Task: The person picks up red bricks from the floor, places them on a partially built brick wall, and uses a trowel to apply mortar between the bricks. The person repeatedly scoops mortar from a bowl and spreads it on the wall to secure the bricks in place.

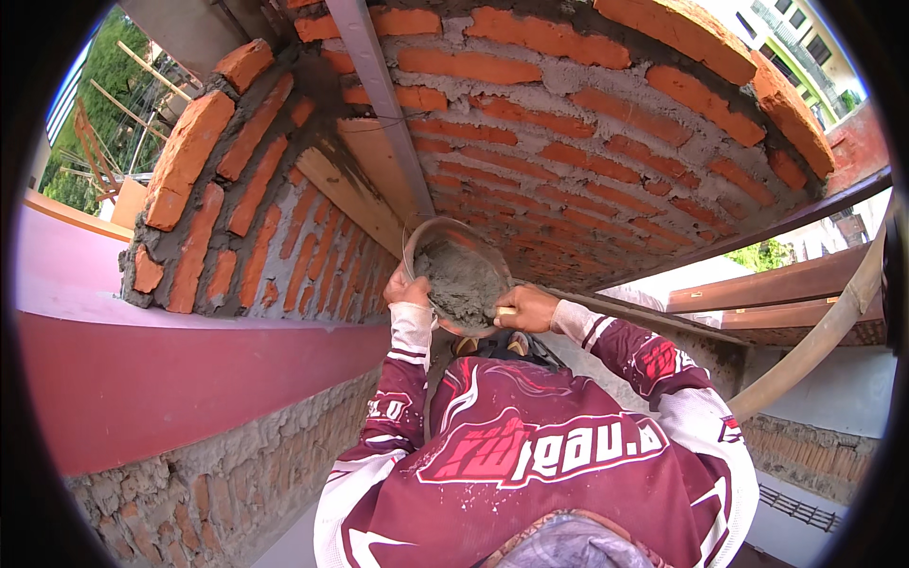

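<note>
A round bowl (445, 223) of wet grey mortar (461, 281) is held in front of my body, tilted a little. My left hand (406, 287) is closed on the bowl's left rim. In my right hand (530, 309) is the light wooden handle of what looks like a trowel (507, 311), at the bowl's right side. Its blade does not show apart from the mortar. Beyond the bowl rises a wall of orange bricks (587, 170) with grey mortar joints.
To the left, another brick wall (254, 241) stands on a pink and maroon ledge (189, 379). A long metal bar (379, 80) and a mortar-stained wooden board (350, 194) meet near the corner. Brown wooden beams (776, 284) and a curved pole (814, 341) are at the right.
</note>
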